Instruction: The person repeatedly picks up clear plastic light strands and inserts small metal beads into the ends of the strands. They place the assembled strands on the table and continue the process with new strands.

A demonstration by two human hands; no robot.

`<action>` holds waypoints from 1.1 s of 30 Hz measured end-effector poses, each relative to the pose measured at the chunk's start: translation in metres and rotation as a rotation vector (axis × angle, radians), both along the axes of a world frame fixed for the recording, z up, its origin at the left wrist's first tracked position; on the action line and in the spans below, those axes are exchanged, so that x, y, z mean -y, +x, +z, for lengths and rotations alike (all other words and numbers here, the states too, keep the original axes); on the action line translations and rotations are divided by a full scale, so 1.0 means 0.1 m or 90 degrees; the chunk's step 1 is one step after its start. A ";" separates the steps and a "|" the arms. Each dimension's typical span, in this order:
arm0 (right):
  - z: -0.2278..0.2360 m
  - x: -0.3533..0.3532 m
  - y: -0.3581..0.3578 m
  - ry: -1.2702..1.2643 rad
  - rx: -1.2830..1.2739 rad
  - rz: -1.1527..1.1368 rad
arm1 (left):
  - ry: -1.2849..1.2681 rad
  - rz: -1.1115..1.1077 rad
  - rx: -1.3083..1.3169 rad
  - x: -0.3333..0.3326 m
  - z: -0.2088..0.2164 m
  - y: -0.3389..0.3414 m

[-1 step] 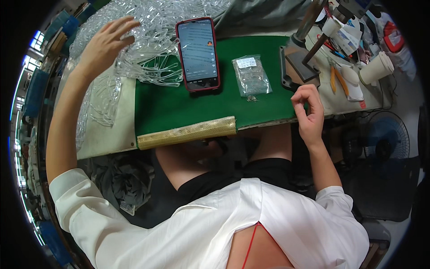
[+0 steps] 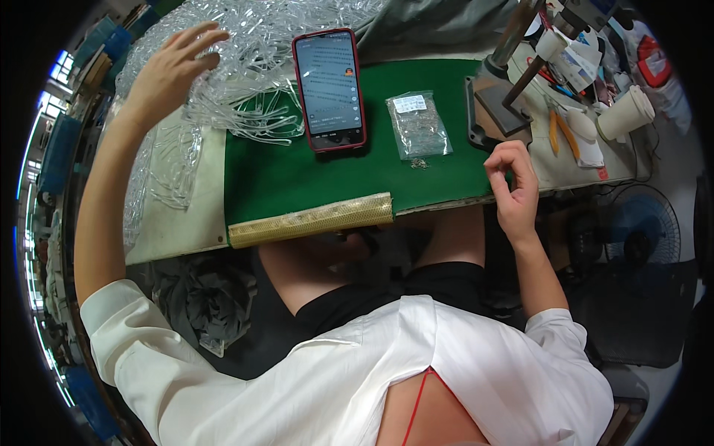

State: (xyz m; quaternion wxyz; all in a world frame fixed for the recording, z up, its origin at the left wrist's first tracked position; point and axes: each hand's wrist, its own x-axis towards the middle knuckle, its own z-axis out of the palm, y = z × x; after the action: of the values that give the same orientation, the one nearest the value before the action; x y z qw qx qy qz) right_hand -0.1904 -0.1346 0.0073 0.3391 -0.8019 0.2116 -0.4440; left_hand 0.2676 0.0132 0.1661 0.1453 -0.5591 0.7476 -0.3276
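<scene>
My left hand [image 2: 172, 73] hovers over the near left part of a big heap of clear plastic strands [image 2: 253, 37], fingers stretched and apart, with nothing visible in it. Beside the heap, a phone in a red case [image 2: 329, 89] stands with its lit screen facing me. At the right front edge of the green mat [image 2: 335, 175], my right hand [image 2: 515, 182] is curled, thumb close to the fingers. Whatever it may hold is hidden. Between phone and right hand lies a clear bag of small metal parts [image 2: 419, 130], with a few loose tiny metal pieces [image 2: 420, 163] just below it.
A bench press [image 2: 502, 104] stands behind my right hand. Orange-handled pliers [image 2: 563, 134] and a white cup [image 2: 627, 113] lie further right. A gold mesh-covered roll [image 2: 311, 220] lines the front edge. A fan [image 2: 641, 230] stands low at the right.
My left hand has shifted slightly to the left. The strand ends beside the phone have moved a little. My right hand stays where it was.
</scene>
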 end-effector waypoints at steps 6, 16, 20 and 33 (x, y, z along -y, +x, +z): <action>-0.03 -0.01 0.01 0.048 -0.010 0.032 | 0.121 -0.004 -0.035 0.03 -0.15 0.13; 0.04 -0.02 0.10 0.028 -0.020 0.046 | 0.052 0.454 -0.591 0.60 -0.21 0.51; 0.06 -0.05 0.07 0.018 -0.007 0.034 | 0.019 0.508 -0.414 0.64 -0.25 0.30; -0.03 0.00 0.05 0.056 -0.020 0.033 | -0.448 0.310 -0.522 0.34 0.24 0.86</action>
State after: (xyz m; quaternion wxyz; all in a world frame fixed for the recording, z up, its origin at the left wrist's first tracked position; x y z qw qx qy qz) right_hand -0.1857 -0.1344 0.0039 0.3820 -0.7984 0.2149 -0.4128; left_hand 0.3537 -0.0204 0.1902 -0.2786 -0.8100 0.4394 -0.2704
